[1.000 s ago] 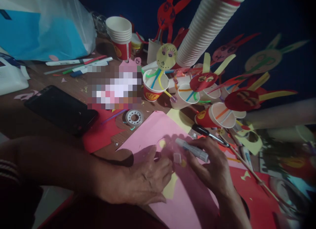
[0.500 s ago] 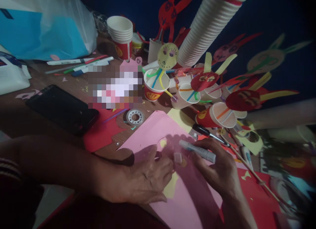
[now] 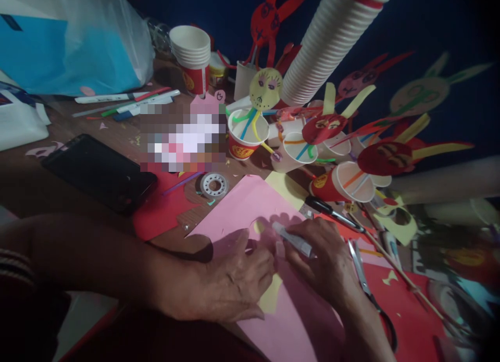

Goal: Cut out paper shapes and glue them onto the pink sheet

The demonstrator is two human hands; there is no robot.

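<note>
My right hand [image 3: 322, 258] is closed round a pale, slim glue stick [image 3: 292, 239], whose tip points to the upper left over the pink paper [image 3: 234, 211]. My left hand [image 3: 230, 284] rests on that paper with its fingers curled down. What lies in its fingertips is hidden. Right by those fingers is a small translucent block [image 3: 280, 249], perhaps a cap. A yellow paper piece [image 3: 270, 294] shows beneath the left fingers, and a small yellow disc [image 3: 258, 226] lies just above them. Scissors [image 3: 361, 273] lie beside my right wrist.
Paper cups [image 3: 246, 135] holding paper-faced figures stand behind the sheet, near a tall leaning cup stack [image 3: 332, 44]. A tape roll [image 3: 214, 185], black phone [image 3: 97, 172] and several markers [image 3: 128, 104] lie to the left. A black pen [image 3: 332, 211] and wooden stick [image 3: 398, 271] lie right.
My right hand has moved left with the glue stick, bringing its tip nearer my left fingers and uncovering the scissors. My left hand has hardly moved.
</note>
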